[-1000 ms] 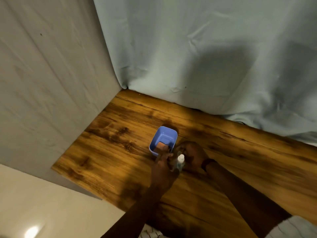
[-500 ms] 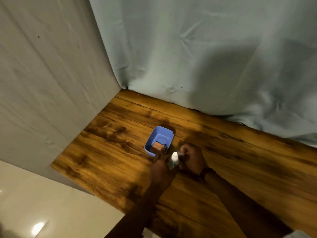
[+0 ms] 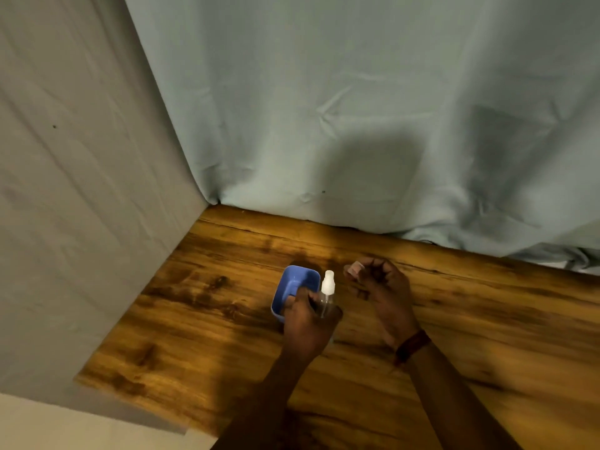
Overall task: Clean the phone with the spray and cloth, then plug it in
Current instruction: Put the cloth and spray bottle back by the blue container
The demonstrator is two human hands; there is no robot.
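Spray bottle (image 3: 326, 292) stands upright at frame centre, left hand (image 3: 308, 323) clamped round it, over the tabletop (image 3: 487, 319). Just left sits a blue tub (image 3: 293, 282). Right hand (image 3: 381, 289), curled loosely, pinches something small, blurred.

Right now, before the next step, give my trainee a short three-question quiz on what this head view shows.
1. True or false: the left hand holds the spray bottle upright.
2. What stands right behind the left hand? A) blue tub B) red mug C) glass jar
3. Fill in: the right hand sits curled above the ____ tabletop.

Key: 1 true; 2 A; 3 wooden.
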